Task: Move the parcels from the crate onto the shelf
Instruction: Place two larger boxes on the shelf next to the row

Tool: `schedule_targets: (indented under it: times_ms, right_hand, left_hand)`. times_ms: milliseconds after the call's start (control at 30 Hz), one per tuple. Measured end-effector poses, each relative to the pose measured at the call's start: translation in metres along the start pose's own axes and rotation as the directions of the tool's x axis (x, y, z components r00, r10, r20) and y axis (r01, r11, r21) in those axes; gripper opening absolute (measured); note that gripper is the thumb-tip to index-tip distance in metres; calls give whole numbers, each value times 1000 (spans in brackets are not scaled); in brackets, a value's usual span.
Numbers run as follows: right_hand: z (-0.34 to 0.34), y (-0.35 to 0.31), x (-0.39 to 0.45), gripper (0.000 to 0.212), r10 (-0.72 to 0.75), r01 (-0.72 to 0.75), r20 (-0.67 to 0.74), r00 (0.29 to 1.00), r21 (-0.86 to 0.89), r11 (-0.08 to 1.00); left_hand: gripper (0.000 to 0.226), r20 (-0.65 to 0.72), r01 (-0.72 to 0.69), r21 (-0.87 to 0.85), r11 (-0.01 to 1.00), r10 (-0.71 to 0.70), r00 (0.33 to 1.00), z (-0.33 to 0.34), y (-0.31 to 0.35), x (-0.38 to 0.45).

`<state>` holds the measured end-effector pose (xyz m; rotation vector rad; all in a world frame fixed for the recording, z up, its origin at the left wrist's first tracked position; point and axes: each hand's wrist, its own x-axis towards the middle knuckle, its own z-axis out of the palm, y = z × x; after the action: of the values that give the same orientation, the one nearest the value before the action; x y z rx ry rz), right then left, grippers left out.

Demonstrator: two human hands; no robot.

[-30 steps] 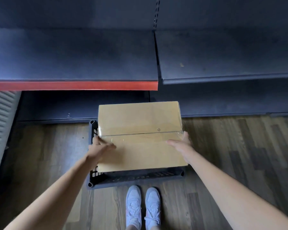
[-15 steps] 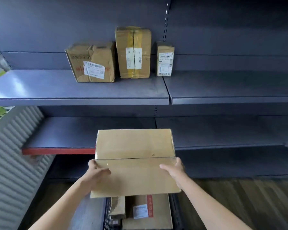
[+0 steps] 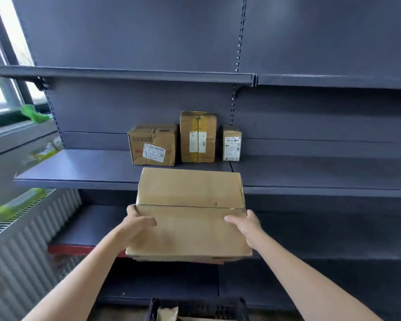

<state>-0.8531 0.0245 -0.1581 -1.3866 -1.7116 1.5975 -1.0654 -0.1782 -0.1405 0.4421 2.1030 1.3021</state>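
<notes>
Above the crate (image 3: 198,308), a large box (image 3: 190,214) is held in mid-air by both hands, in front of the shelf (image 3: 79,169). The box is plain brown cardboard, with a tape seam running across its top face. Its far edge overlaps the shelf's front edge in view; whether it touches the shelf cannot be told. The left hand (image 3: 134,224) is clamped on the box's left side, thumb on top, fingers (image 3: 131,209) wrapped round the edge. The right hand (image 3: 248,224) is clamped on the right side, thumb laid on the top face, the other fingers hidden behind the box. Both forearms are bare.

Three parcels are stood on the shelf near its back edge, about the middle of the row. A dented box (image 3: 153,144) with a white label is at the left. A tall box (image 3: 198,136) with yellow tape is just beside it. A small box (image 3: 232,143) with a barcode label is at the right, close to the tall one. All three are upright, against the back panel.

The crate is dark plastic, cut off by the bottom of the view. A torn piece of cardboard (image 3: 167,313) is seen inside it; what else is inside cannot be told. An upper shelf (image 3: 148,75) is seen above. A lower shelf with a red front edge (image 3: 79,249) is partly hidden behind the box. A ribbed radiator (image 3: 21,246) is at the left.
</notes>
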Motion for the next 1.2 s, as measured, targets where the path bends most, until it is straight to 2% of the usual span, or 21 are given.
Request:
schedule_targets:
  times_ms: [167, 333, 600, 733, 933, 1200]
  right_hand:
    - [0, -16, -1, 96, -92, 91, 11, 996, 56, 994]
    - [-4, -37, 2, 96, -191, 191, -12, 982, 74, 979]
    - [-16, -75, 12, 92, -343, 349, -80, 936, 76, 934]
    - [-22, -86, 22, 80, -386, 391, -88, 918, 56, 919]
    - [-23, -97, 40, 73, -389, 396, -122, 913, 41, 917]
    - [-28, -102, 63, 94, -363, 376, -159, 918, 60, 925]
  left_hand:
    - [77, -52, -49, -13, 999, 48, 998, -9, 16, -9]
    - [82, -91, -105, -42, 994, 101, 991, -17, 37, -10]
    - [73, -115, -188, -72, 980, 179, 977, -15, 72, -6]
    - [74, -105, -211, -102, 972, 200, 974, -8, 80, 2]
    - [87, -119, -228, -100, 968, 216, 969, 1, 96, 21]
    - [92, -91, -257, -89, 962, 249, 964, 11, 116, 42]
